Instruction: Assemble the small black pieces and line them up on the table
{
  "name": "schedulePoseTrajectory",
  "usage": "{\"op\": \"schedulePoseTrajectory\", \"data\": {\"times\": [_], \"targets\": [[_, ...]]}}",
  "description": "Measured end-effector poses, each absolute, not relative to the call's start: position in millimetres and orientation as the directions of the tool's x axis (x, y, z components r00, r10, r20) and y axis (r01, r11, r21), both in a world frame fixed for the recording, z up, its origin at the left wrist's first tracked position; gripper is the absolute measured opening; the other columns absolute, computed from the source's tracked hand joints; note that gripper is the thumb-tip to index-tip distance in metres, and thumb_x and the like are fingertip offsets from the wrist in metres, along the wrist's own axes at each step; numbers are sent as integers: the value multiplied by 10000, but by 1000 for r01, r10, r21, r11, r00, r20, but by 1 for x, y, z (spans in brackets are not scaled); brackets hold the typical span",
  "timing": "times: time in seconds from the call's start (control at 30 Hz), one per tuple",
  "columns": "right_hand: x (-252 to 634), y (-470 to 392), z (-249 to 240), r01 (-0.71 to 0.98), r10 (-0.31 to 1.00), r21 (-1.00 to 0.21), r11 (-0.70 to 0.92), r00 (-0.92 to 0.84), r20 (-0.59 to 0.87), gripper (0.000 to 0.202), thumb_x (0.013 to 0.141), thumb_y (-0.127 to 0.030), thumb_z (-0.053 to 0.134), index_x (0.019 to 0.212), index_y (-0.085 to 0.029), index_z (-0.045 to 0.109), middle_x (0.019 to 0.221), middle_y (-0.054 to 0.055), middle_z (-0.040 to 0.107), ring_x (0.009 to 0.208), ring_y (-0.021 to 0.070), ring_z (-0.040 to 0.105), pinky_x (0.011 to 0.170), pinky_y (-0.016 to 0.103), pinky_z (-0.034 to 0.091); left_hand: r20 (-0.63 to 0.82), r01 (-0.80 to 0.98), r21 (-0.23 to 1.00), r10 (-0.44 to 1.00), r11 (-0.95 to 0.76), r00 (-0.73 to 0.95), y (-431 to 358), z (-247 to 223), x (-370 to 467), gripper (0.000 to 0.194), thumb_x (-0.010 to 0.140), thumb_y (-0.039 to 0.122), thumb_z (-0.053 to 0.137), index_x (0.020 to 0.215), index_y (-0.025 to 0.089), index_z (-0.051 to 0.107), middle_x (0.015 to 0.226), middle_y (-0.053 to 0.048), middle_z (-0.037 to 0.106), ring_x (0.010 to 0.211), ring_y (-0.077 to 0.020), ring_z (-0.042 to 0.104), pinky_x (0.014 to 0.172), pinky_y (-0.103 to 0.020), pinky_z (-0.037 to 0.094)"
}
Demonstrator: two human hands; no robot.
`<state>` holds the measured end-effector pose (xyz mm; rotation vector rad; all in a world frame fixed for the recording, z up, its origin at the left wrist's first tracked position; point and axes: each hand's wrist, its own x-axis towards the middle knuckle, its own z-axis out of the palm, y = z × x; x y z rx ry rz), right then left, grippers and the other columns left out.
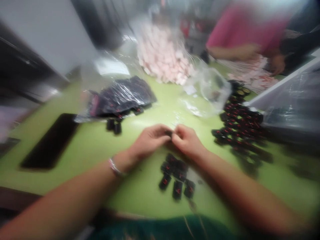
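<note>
Left hand (152, 137), right hand (186, 139) — both pinching small dark piece (168, 133); black red-marked parts (177, 190) nearby on green table (140, 196).

Pale glare washes over the green tabletop (163, 105) just ahead of the hands (186, 138), and white streaks flash off the clear plastic bag (128, 91)! A soft shadow hugs the right forearm (237, 186). Blur smears outward, heaviest towards the edges, where the pink top (246, 30) dissolves; even the small dark piece (169, 132) between the hands looks fuzzy.
</note>
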<state>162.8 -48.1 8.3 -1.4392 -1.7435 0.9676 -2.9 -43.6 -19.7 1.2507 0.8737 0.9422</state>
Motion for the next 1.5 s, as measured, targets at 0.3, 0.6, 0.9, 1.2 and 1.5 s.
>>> {"op": "schedulePoseTrajectory", "data": {"times": [0.3, 0.6, 0.9, 1.2, 1.5], "targets": [[168, -52, 13, 115, 926, -971, -209, -297, -235, 210, 808, -371, 556, 730, -181, 513, 527, -36, 610, 367, 70, 512, 376, 171, 388, -124, -252, 933, 887, 257, 445, -39, -18, -6, 296, 727, 246, 745, 992, 154, 651, 835, -54, 726, 747, -154, 679, 772, -292, 529], [165, -54, 12, 325, 944, -935, -145, -238, -229, 70, 736, -209, 486, 684, -212, 440, 449, -71, 550, 325, 92, 482, 342, 185, 348, -64, -160, 976, 901, 146, 430, -41, -20, -4, 247, 741, 238, 727, 961, 145, 664, 914, -65, 716, 823, -169, 671, 837, -313, 513], [163, -48, 4, 579, 987, -807, 115, -156, 29, 126, 685, -182, 508, 583, -206, 437, 503, -47, 493, 476, 89, 433, 460, 213, 332, 20, -14, 1000, 920, -15, 391, -42, -24, -2, 233, 769, 228, 683, 976, 126, 661, 975, -83, 707, 913, -191, 654, 882, -334, 500], [163, -51, 11, 388, 929, -907, -163, -250, -274, 249, 851, -408, 478, 708, -205, 485, 463, -67, 511, 324, 105, 479, 354, 220, 364, 209, 360, 851, 875, -382, 437, -28, -7, -14, 272, 792, 344, 657, 981, 152, 695, 928, -77, 715, 854, -188, 632, 824, -329, 485], [166, -55, 23, 737, 768, -547, 396, -593, -243, 214, 806, -297, 593, 640, -165, 624, 567, -10, 586, 500, 87, 433, 513, 243, 293, 316, 919, 164, 902, -358, 295, 9, -26, -60, 413, 891, 178, 380, 1247, 55, 551, 1269, -234, 522, 1183, -333, 436, 984, -488, 364]]}}
